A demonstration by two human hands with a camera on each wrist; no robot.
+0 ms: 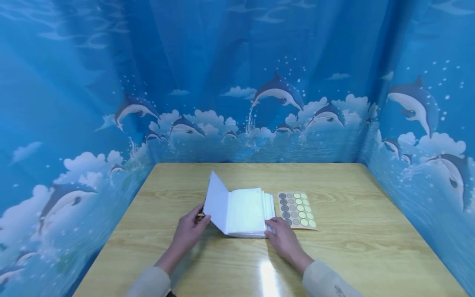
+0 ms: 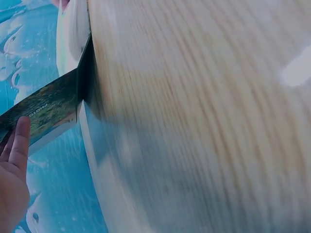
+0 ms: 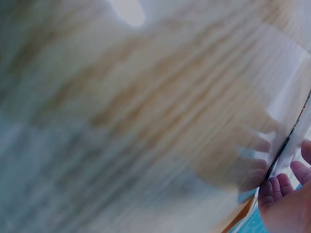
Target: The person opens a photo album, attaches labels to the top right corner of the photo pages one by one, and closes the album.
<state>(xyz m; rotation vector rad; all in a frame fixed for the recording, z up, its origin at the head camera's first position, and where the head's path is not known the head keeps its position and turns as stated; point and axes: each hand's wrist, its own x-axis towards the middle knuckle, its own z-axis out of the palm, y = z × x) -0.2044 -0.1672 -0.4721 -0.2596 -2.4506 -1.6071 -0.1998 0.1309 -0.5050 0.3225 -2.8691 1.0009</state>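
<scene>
A photo album (image 1: pixel 245 210) lies on the table with its front cover lifted, showing white sleeve pages. My left hand (image 1: pixel 190 227) holds the raised cover by its outer edge, thumb on the inner side. In the left wrist view, the fingers of that hand (image 2: pixel 14 170) lie against the dark printed outside of the cover (image 2: pixel 46 109). At the opposite side, my right hand (image 1: pixel 283 238) grips the right edge of the pages. Seen from the right wrist, the curled fingers of this hand (image 3: pixel 286 199) are at the album's lower edge, with the thumb above.
Right beside the album lies a brown sheet of round stickers (image 1: pixel 298 209) in dark, tan and pale yellow columns, partly behind my right hand. The wooden table (image 1: pixel 356 231) is glossy. Blue dolphin-print curtains (image 1: pixel 222 82) enclose its back and sides.
</scene>
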